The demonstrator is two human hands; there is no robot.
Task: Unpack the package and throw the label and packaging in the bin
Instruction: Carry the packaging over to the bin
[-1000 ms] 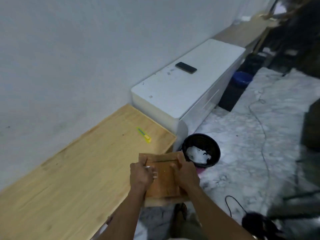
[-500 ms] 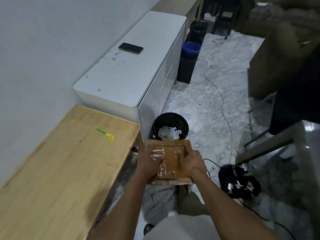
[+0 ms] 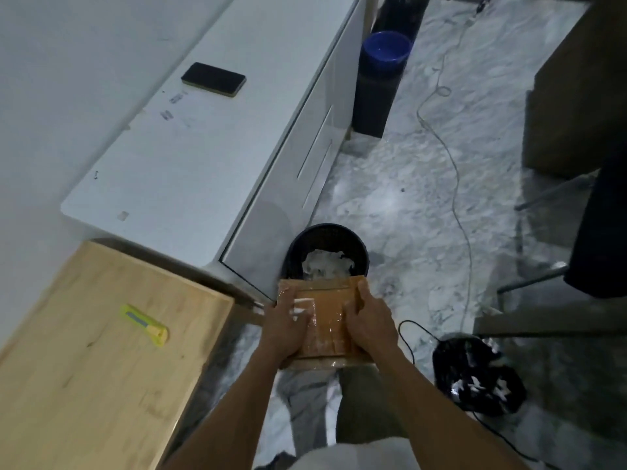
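At lower centre, the left hand and right hand grip the sides of a brown, plastic-wrapped package, fingers curled over its top. It is held above the floor, its far edge overlapping the black bin. A yellow-green cutter lies on the wooden tabletop at lower left.

Light: dim, cool, bluish. Glare: a soft bright patch on the marble floor; sheen on the plastic wrap in my grip. Right side sank into shadow. Wide-angle bending at the edges; overall soft, slightly smeared detail.
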